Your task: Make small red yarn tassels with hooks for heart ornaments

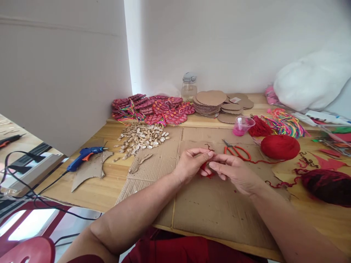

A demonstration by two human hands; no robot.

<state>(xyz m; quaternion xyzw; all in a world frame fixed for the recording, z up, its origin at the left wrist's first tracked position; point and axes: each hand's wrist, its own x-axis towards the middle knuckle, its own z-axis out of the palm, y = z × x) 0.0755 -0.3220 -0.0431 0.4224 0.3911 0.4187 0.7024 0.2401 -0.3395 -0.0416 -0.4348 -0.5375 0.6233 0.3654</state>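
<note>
My left hand (193,162) and my right hand (233,170) meet over the cardboard mat, fingertips touching and pinched. A short dark curly yarn strand (210,147) pokes up above my left fingertips. Beneath the fingers a small red piece (204,171) shows; my hands hide most of it, so its kind is unclear. What my right fingers pinch is hidden. Just beyond my right hand lie orange-handled scissors (238,151), blades apart. A red yarn ball (280,147) sits to the right, its strand running toward the scissors. Nearer me on the right is a dark red yarn ball (327,187).
Peanut shells (145,138) are heaped at the mat's back left. A blue glue gun (85,157) with its cord lies farther left. Decorated red pieces (164,109), stacked cardboard discs (210,100), a bottle (189,87) and a pink-filled cup (242,126) line the back.
</note>
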